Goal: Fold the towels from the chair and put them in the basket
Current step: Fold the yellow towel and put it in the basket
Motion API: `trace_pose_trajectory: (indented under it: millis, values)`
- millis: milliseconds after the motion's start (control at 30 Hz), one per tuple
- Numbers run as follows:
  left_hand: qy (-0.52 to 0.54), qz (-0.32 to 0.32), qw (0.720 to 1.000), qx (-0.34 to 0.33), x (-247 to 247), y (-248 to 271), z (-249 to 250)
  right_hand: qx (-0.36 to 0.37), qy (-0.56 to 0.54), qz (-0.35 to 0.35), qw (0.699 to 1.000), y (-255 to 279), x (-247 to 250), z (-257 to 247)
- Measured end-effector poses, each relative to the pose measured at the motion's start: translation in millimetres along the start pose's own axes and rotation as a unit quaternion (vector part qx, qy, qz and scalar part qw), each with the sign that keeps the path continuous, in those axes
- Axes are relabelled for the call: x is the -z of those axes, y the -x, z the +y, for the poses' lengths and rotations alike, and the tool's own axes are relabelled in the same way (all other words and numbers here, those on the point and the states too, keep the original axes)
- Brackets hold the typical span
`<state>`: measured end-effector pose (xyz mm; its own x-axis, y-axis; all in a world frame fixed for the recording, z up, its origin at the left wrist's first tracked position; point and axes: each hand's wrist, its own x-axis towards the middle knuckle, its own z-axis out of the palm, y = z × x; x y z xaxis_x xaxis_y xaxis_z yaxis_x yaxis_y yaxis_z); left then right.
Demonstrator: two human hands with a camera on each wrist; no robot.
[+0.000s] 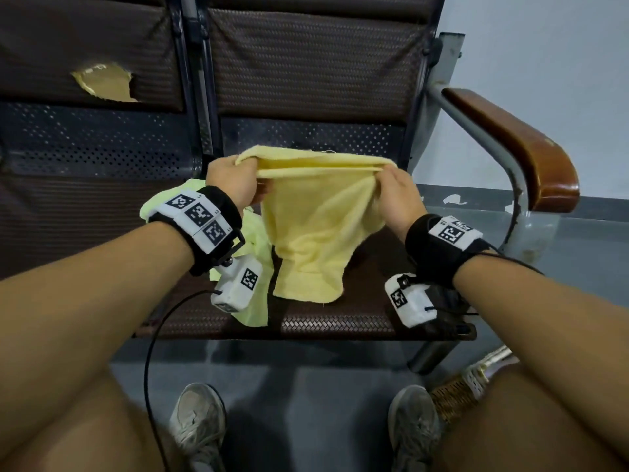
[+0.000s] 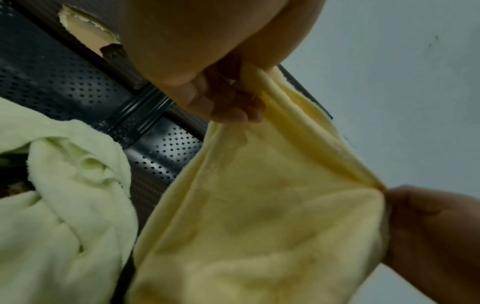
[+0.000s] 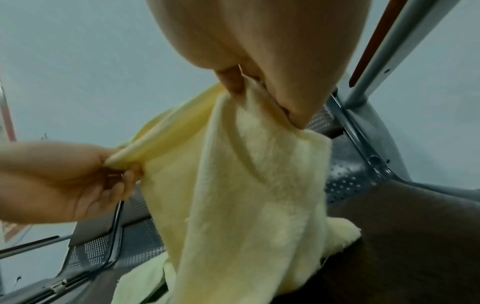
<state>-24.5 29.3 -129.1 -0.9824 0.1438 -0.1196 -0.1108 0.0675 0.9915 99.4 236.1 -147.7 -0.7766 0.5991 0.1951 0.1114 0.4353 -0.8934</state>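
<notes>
A yellow towel [image 1: 313,226] [image 2: 259,216] [image 3: 246,195] hangs over the brown chair seat [image 1: 357,315], stretched between both hands along its top edge. My left hand [image 1: 231,178] [image 2: 221,98] pinches the left top corner. My right hand [image 1: 396,189] [image 3: 272,92] pinches the right top corner. The towel's lower end rests on the seat. A pale green towel [image 1: 252,233] [image 2: 64,195] lies crumpled on the seat under my left wrist. A woven basket [image 1: 456,396] shows only partly on the floor by my right knee.
The chair backrest [image 1: 306,63] rises behind the towels, and a wooden armrest [image 1: 517,144] curves at the right. A second seat [image 1: 68,206] adjoins on the left. My shoes [image 1: 197,424] stand on the grey floor below the seat edge.
</notes>
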Motion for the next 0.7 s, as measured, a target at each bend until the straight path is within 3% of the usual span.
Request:
trace_pose_trajectory:
  millis: [100, 167, 233, 333, 433, 533, 633, 700]
  values:
    - [0.02, 0.031, 0.999, 0.037, -3, -2, 3, 0.118, 0.108, -0.052, 0.986, 3, 7, 3]
    - [0.045, 0.06, 0.996, 0.055, 1, -7, 5, 0.182, 0.238, -0.121, 0.946, 2, 16, 16]
    - [0.066, 0.057, 0.995, 0.053, 6, -12, 3, 0.155, 0.351, -0.191, 0.903, -1, 24, 31]
    - [0.038, 0.009, 0.999, 0.021, 11, -11, -3, 0.05, 0.454, -0.27, 0.848, -1, 32, 49]
    - [0.046, -0.021, 0.997, 0.05, 11, -12, -4, 0.016, 0.433, -0.227, 0.872, -3, 40, 55]
    - [0.059, -0.015, 0.994, 0.094, 11, -18, -6, 0.053, 0.409, -0.153, 0.898, -9, 51, 50]
    - [0.021, 0.014, 0.995, 0.1, 15, -24, -10, 0.12, 0.438, -0.192, 0.87, -10, 50, 44]
    - [-0.021, 0.052, 0.994, 0.098, 18, -31, -12, 0.12, 0.448, -0.231, 0.855, -7, 47, 43]
